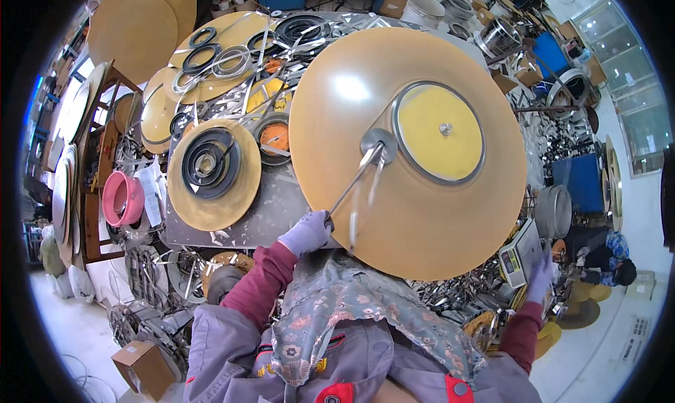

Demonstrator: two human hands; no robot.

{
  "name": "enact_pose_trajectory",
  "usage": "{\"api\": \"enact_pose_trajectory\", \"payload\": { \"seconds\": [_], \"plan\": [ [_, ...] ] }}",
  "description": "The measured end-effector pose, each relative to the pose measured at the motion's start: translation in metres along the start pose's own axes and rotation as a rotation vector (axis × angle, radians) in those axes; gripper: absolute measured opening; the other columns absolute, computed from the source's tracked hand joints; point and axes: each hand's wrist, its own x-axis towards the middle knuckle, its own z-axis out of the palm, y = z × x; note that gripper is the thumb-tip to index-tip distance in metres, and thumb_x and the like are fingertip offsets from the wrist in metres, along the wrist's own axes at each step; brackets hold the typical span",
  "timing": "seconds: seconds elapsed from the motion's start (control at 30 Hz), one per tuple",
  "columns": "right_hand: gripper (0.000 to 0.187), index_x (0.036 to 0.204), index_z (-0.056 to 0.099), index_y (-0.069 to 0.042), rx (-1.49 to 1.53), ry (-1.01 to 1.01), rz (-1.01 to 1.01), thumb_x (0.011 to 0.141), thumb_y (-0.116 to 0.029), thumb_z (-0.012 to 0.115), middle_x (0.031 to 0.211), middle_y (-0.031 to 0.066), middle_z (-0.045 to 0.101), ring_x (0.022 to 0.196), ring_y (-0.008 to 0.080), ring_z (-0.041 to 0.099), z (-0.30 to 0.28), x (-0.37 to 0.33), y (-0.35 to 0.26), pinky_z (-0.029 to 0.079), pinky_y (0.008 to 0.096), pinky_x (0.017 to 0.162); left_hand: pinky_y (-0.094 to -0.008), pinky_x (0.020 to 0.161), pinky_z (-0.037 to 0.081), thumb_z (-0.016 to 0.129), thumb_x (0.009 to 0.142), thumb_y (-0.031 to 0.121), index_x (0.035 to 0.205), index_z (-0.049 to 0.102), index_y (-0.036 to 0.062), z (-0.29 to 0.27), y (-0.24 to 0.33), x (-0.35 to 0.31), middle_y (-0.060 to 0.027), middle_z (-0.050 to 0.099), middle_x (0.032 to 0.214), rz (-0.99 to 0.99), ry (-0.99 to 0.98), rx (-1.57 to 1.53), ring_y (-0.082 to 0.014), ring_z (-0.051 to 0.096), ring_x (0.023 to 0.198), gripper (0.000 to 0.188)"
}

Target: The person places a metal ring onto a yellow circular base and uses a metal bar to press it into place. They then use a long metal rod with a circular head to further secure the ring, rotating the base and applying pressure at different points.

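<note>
A large tan disc (pixel 337 136) lies in front of me, overhanging the table's near edge. On it sits a yellow round plate (pixel 436 146) with a silver rim and a small knob. My left hand (pixel 307 234), in a pale glove, is closed around a thin metal rod (pixel 348 186). The rod runs up to a small grey round piece (pixel 378 144) on the disc, beside the yellow plate. A blurred strip (pixel 354 217) hangs near the rod. My right hand (pixel 541 273), also gloved, is off to the right, beside a white boxy device (pixel 519 254) with a small display; its grip is unclear.
The dark table (pixel 274 210) carries a smaller tan disc (pixel 184 210) with black rings, plus several rings and metal strips. A pink tub (pixel 121 198) stands at the left. Metal scraps (pixel 450 290) crowd the near right. Another person (pixel 605 255) is at the far right.
</note>
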Motion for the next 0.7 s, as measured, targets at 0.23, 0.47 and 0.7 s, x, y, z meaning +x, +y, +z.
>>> {"api": "enact_pose_trajectory", "payload": {
  "seconds": [0.23,0.47,0.7],
  "plan": [
    [0.05,0.134,0.052,-0.017,-0.218,-0.359,-0.437,0.085,-0.01,0.06,0.095,0.0169,0.058,0.081,0.0296,0.06,0.216,-0.104,-0.228,0.049,0.0395,0.074,-0.0439,0.076,0.049,0.05,0.087,0.015,0.091,0.064,0.0003,0.005,0.008,0.0,-0.0228,0.066,0.086,0.01,0.011,0.05,-0.0386,0.063,0.085,0.02],
    [0.047,0.13,0.056,-0.023,-0.149,-0.352,-0.465,0.085,-0.014,0.063,0.087,0.0166,0.055,0.075,0.031,0.058,0.224,-0.111,-0.222,0.048,0.0413,0.065,-0.0427,0.076,0.05,0.051,0.086,0.015,0.091,0.064,0.0002,0.005,0.001,0.0,-0.023,0.066,0.087,-0.046,0.01,-0.036,-0.0374,0.064,0.086,0.021],
    [0.047,0.131,0.054,-0.011,0.058,-0.3,-0.316,0.085,-0.009,0.062,0.084,0.011,0.058,0.073,0.0209,0.058,0.206,-0.07,-0.27,0.049,0.0366,0.067,-0.0432,0.075,0.05,0.052,0.085,0.014,0.093,0.064,0.0003,0.0,0.004,-0.001,-0.0231,0.066,0.088,-0.035,0.043,-0.036,-0.0367,0.065,0.086,0.02]
  ]
}}
